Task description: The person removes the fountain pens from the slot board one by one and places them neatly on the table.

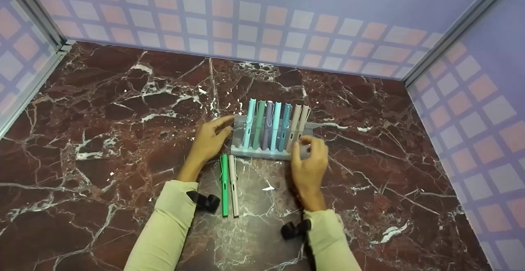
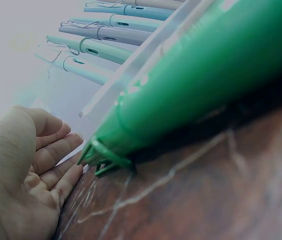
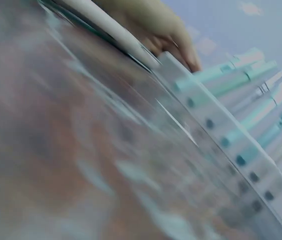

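Observation:
A clear pen stand (image 1: pixel 262 154) holds several capped pens in a slanted row: light blue (image 1: pixel 248 127), green (image 1: pixel 259 125), purple (image 1: pixel 268 125) and others, with two beige pens (image 1: pixel 294 123) at the right end. My left hand (image 1: pixel 209 140) is at the stand's left edge, its fingers (image 2: pixel 56 150) loosely bent with nothing in them. My right hand (image 1: pixel 311 162) is at the stand's right end, thumb and index finger bent close to the lower part of the last beige pen (image 1: pixel 304 119); contact is unclear. The right wrist view does not show that hand.
A bright green pen (image 1: pixel 224 185) and a pale beige pen (image 1: pixel 233 187) lie side by side on the dark red marbled table (image 1: pixel 123 160), in front of the stand's left end. Checkered panels (image 1: pixel 254 21) enclose the back and sides.

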{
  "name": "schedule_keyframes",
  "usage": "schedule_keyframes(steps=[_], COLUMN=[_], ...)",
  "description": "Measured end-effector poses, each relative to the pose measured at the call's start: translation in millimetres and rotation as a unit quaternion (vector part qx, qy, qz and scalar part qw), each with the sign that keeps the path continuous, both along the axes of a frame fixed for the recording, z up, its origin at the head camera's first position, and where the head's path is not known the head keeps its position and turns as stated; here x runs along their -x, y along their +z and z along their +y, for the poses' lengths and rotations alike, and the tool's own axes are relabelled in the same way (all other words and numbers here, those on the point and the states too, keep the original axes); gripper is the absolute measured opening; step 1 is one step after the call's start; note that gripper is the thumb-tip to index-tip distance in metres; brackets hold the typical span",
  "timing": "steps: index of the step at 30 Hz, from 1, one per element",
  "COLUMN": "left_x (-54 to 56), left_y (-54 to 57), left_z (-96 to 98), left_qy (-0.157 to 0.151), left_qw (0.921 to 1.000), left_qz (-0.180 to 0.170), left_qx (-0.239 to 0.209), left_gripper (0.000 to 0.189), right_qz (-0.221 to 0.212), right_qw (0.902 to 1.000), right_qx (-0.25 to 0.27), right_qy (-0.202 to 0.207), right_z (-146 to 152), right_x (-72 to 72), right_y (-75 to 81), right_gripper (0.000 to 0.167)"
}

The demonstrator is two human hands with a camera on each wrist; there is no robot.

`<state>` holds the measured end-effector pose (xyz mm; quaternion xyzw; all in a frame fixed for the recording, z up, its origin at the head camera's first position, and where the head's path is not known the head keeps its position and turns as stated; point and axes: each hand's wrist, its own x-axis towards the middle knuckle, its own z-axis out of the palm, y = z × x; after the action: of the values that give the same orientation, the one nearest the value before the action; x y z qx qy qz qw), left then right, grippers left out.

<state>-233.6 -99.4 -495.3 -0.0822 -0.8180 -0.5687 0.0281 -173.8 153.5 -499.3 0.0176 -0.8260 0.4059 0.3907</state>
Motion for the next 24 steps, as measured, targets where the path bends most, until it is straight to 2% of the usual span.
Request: schedule_keyframes(steps=[3, 9, 13, 18, 24], left_x=[0.4, -0.2, -0.3, 0.4, 0.1], left_y=[1.3, 2.3, 1.8, 1.6, 0.0], left_z=[-1.2, -0.6, 0.0, -1.0, 0.0], left_qy=[0.005, 0.003, 0.0, 0.004, 0.0], left_qw=[1.0, 0.9999, 0.9999, 0.9999, 0.9999], left_qz=[-0.003, -0.008, -0.004, -0.003, -0.004], left_qx=[0.006, 0.009, 0.01, 0.015, 0.013], left_gripper=[0.038, 0.038, 0.038, 0.038, 0.038], right_qz=[-0.008, -0.015, -0.061, -0.13, -0.158], right_qw=[0.9999, 0.9991, 0.9953, 0.9835, 0.9775], right_qx=[0.013, 0.035, 0.067, 0.116, 0.13], right_qy=[-0.006, 0.02, 0.036, 0.049, 0.052], right_z=[8, 19, 22, 23, 24], right_x=[9.5, 22.4, 20.9, 20.1, 17.8], right_y=[0.4, -0.3, 1.2, 3.1, 1.4], right_gripper=[0.018, 0.018, 0.018, 0.018, 0.014])
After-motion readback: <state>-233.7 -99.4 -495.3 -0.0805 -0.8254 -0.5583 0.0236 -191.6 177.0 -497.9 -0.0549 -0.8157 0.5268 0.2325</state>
